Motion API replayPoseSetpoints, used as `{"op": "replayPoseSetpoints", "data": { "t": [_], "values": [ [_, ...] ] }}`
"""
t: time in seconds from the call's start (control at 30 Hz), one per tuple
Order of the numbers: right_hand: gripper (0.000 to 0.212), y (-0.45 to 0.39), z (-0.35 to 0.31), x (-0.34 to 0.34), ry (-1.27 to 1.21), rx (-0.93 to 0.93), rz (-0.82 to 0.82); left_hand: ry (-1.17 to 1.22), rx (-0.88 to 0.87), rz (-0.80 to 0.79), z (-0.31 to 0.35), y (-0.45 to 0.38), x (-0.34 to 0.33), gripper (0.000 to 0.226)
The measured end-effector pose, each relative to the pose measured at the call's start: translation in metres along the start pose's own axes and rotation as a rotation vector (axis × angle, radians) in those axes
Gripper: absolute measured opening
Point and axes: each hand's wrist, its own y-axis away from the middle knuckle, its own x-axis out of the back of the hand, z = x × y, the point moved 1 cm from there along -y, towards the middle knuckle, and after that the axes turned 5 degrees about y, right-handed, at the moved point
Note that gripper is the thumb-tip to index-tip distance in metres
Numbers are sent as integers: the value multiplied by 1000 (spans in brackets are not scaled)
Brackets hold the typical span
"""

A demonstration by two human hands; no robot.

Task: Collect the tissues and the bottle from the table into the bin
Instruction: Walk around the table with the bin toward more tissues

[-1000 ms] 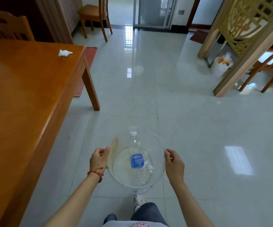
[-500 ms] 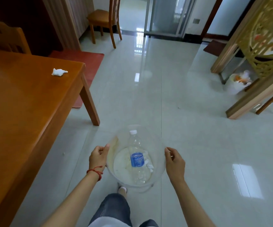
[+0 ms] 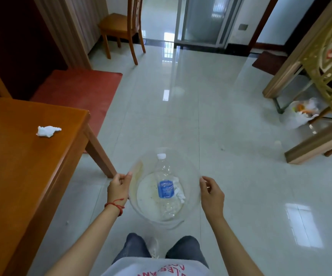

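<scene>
The last loose tissue (image 3: 48,131) lies on the table (image 3: 18,176) near its corner — at about ten o'clock from the left hand (image 3: 119,187), the nearer of the two. Both hands are curled onto the rim of the clear bin (image 3: 164,188), left at nine o'clock, right hand (image 3: 211,194) at three. Inside lie the bottle (image 3: 164,188), cap pointing to twelve, and a crumpled tissue (image 3: 179,193) — touching it.

The bottle (image 3: 165,188) label's print is too small to read.
</scene>
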Motion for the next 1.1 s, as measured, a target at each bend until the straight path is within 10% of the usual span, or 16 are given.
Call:
{"op": "replayPoseSetpoints", "data": {
  "t": [0.63, 1.1],
  "values": [
    [20, -279, -94, -48, 118, 183, -319, 165, 153, 361, 76, -152, -113, 25],
    [23, -296, -150, -155, 229, 369, -708, 349, 361, 731, 43, -141, -70, 25]
  ]
}}
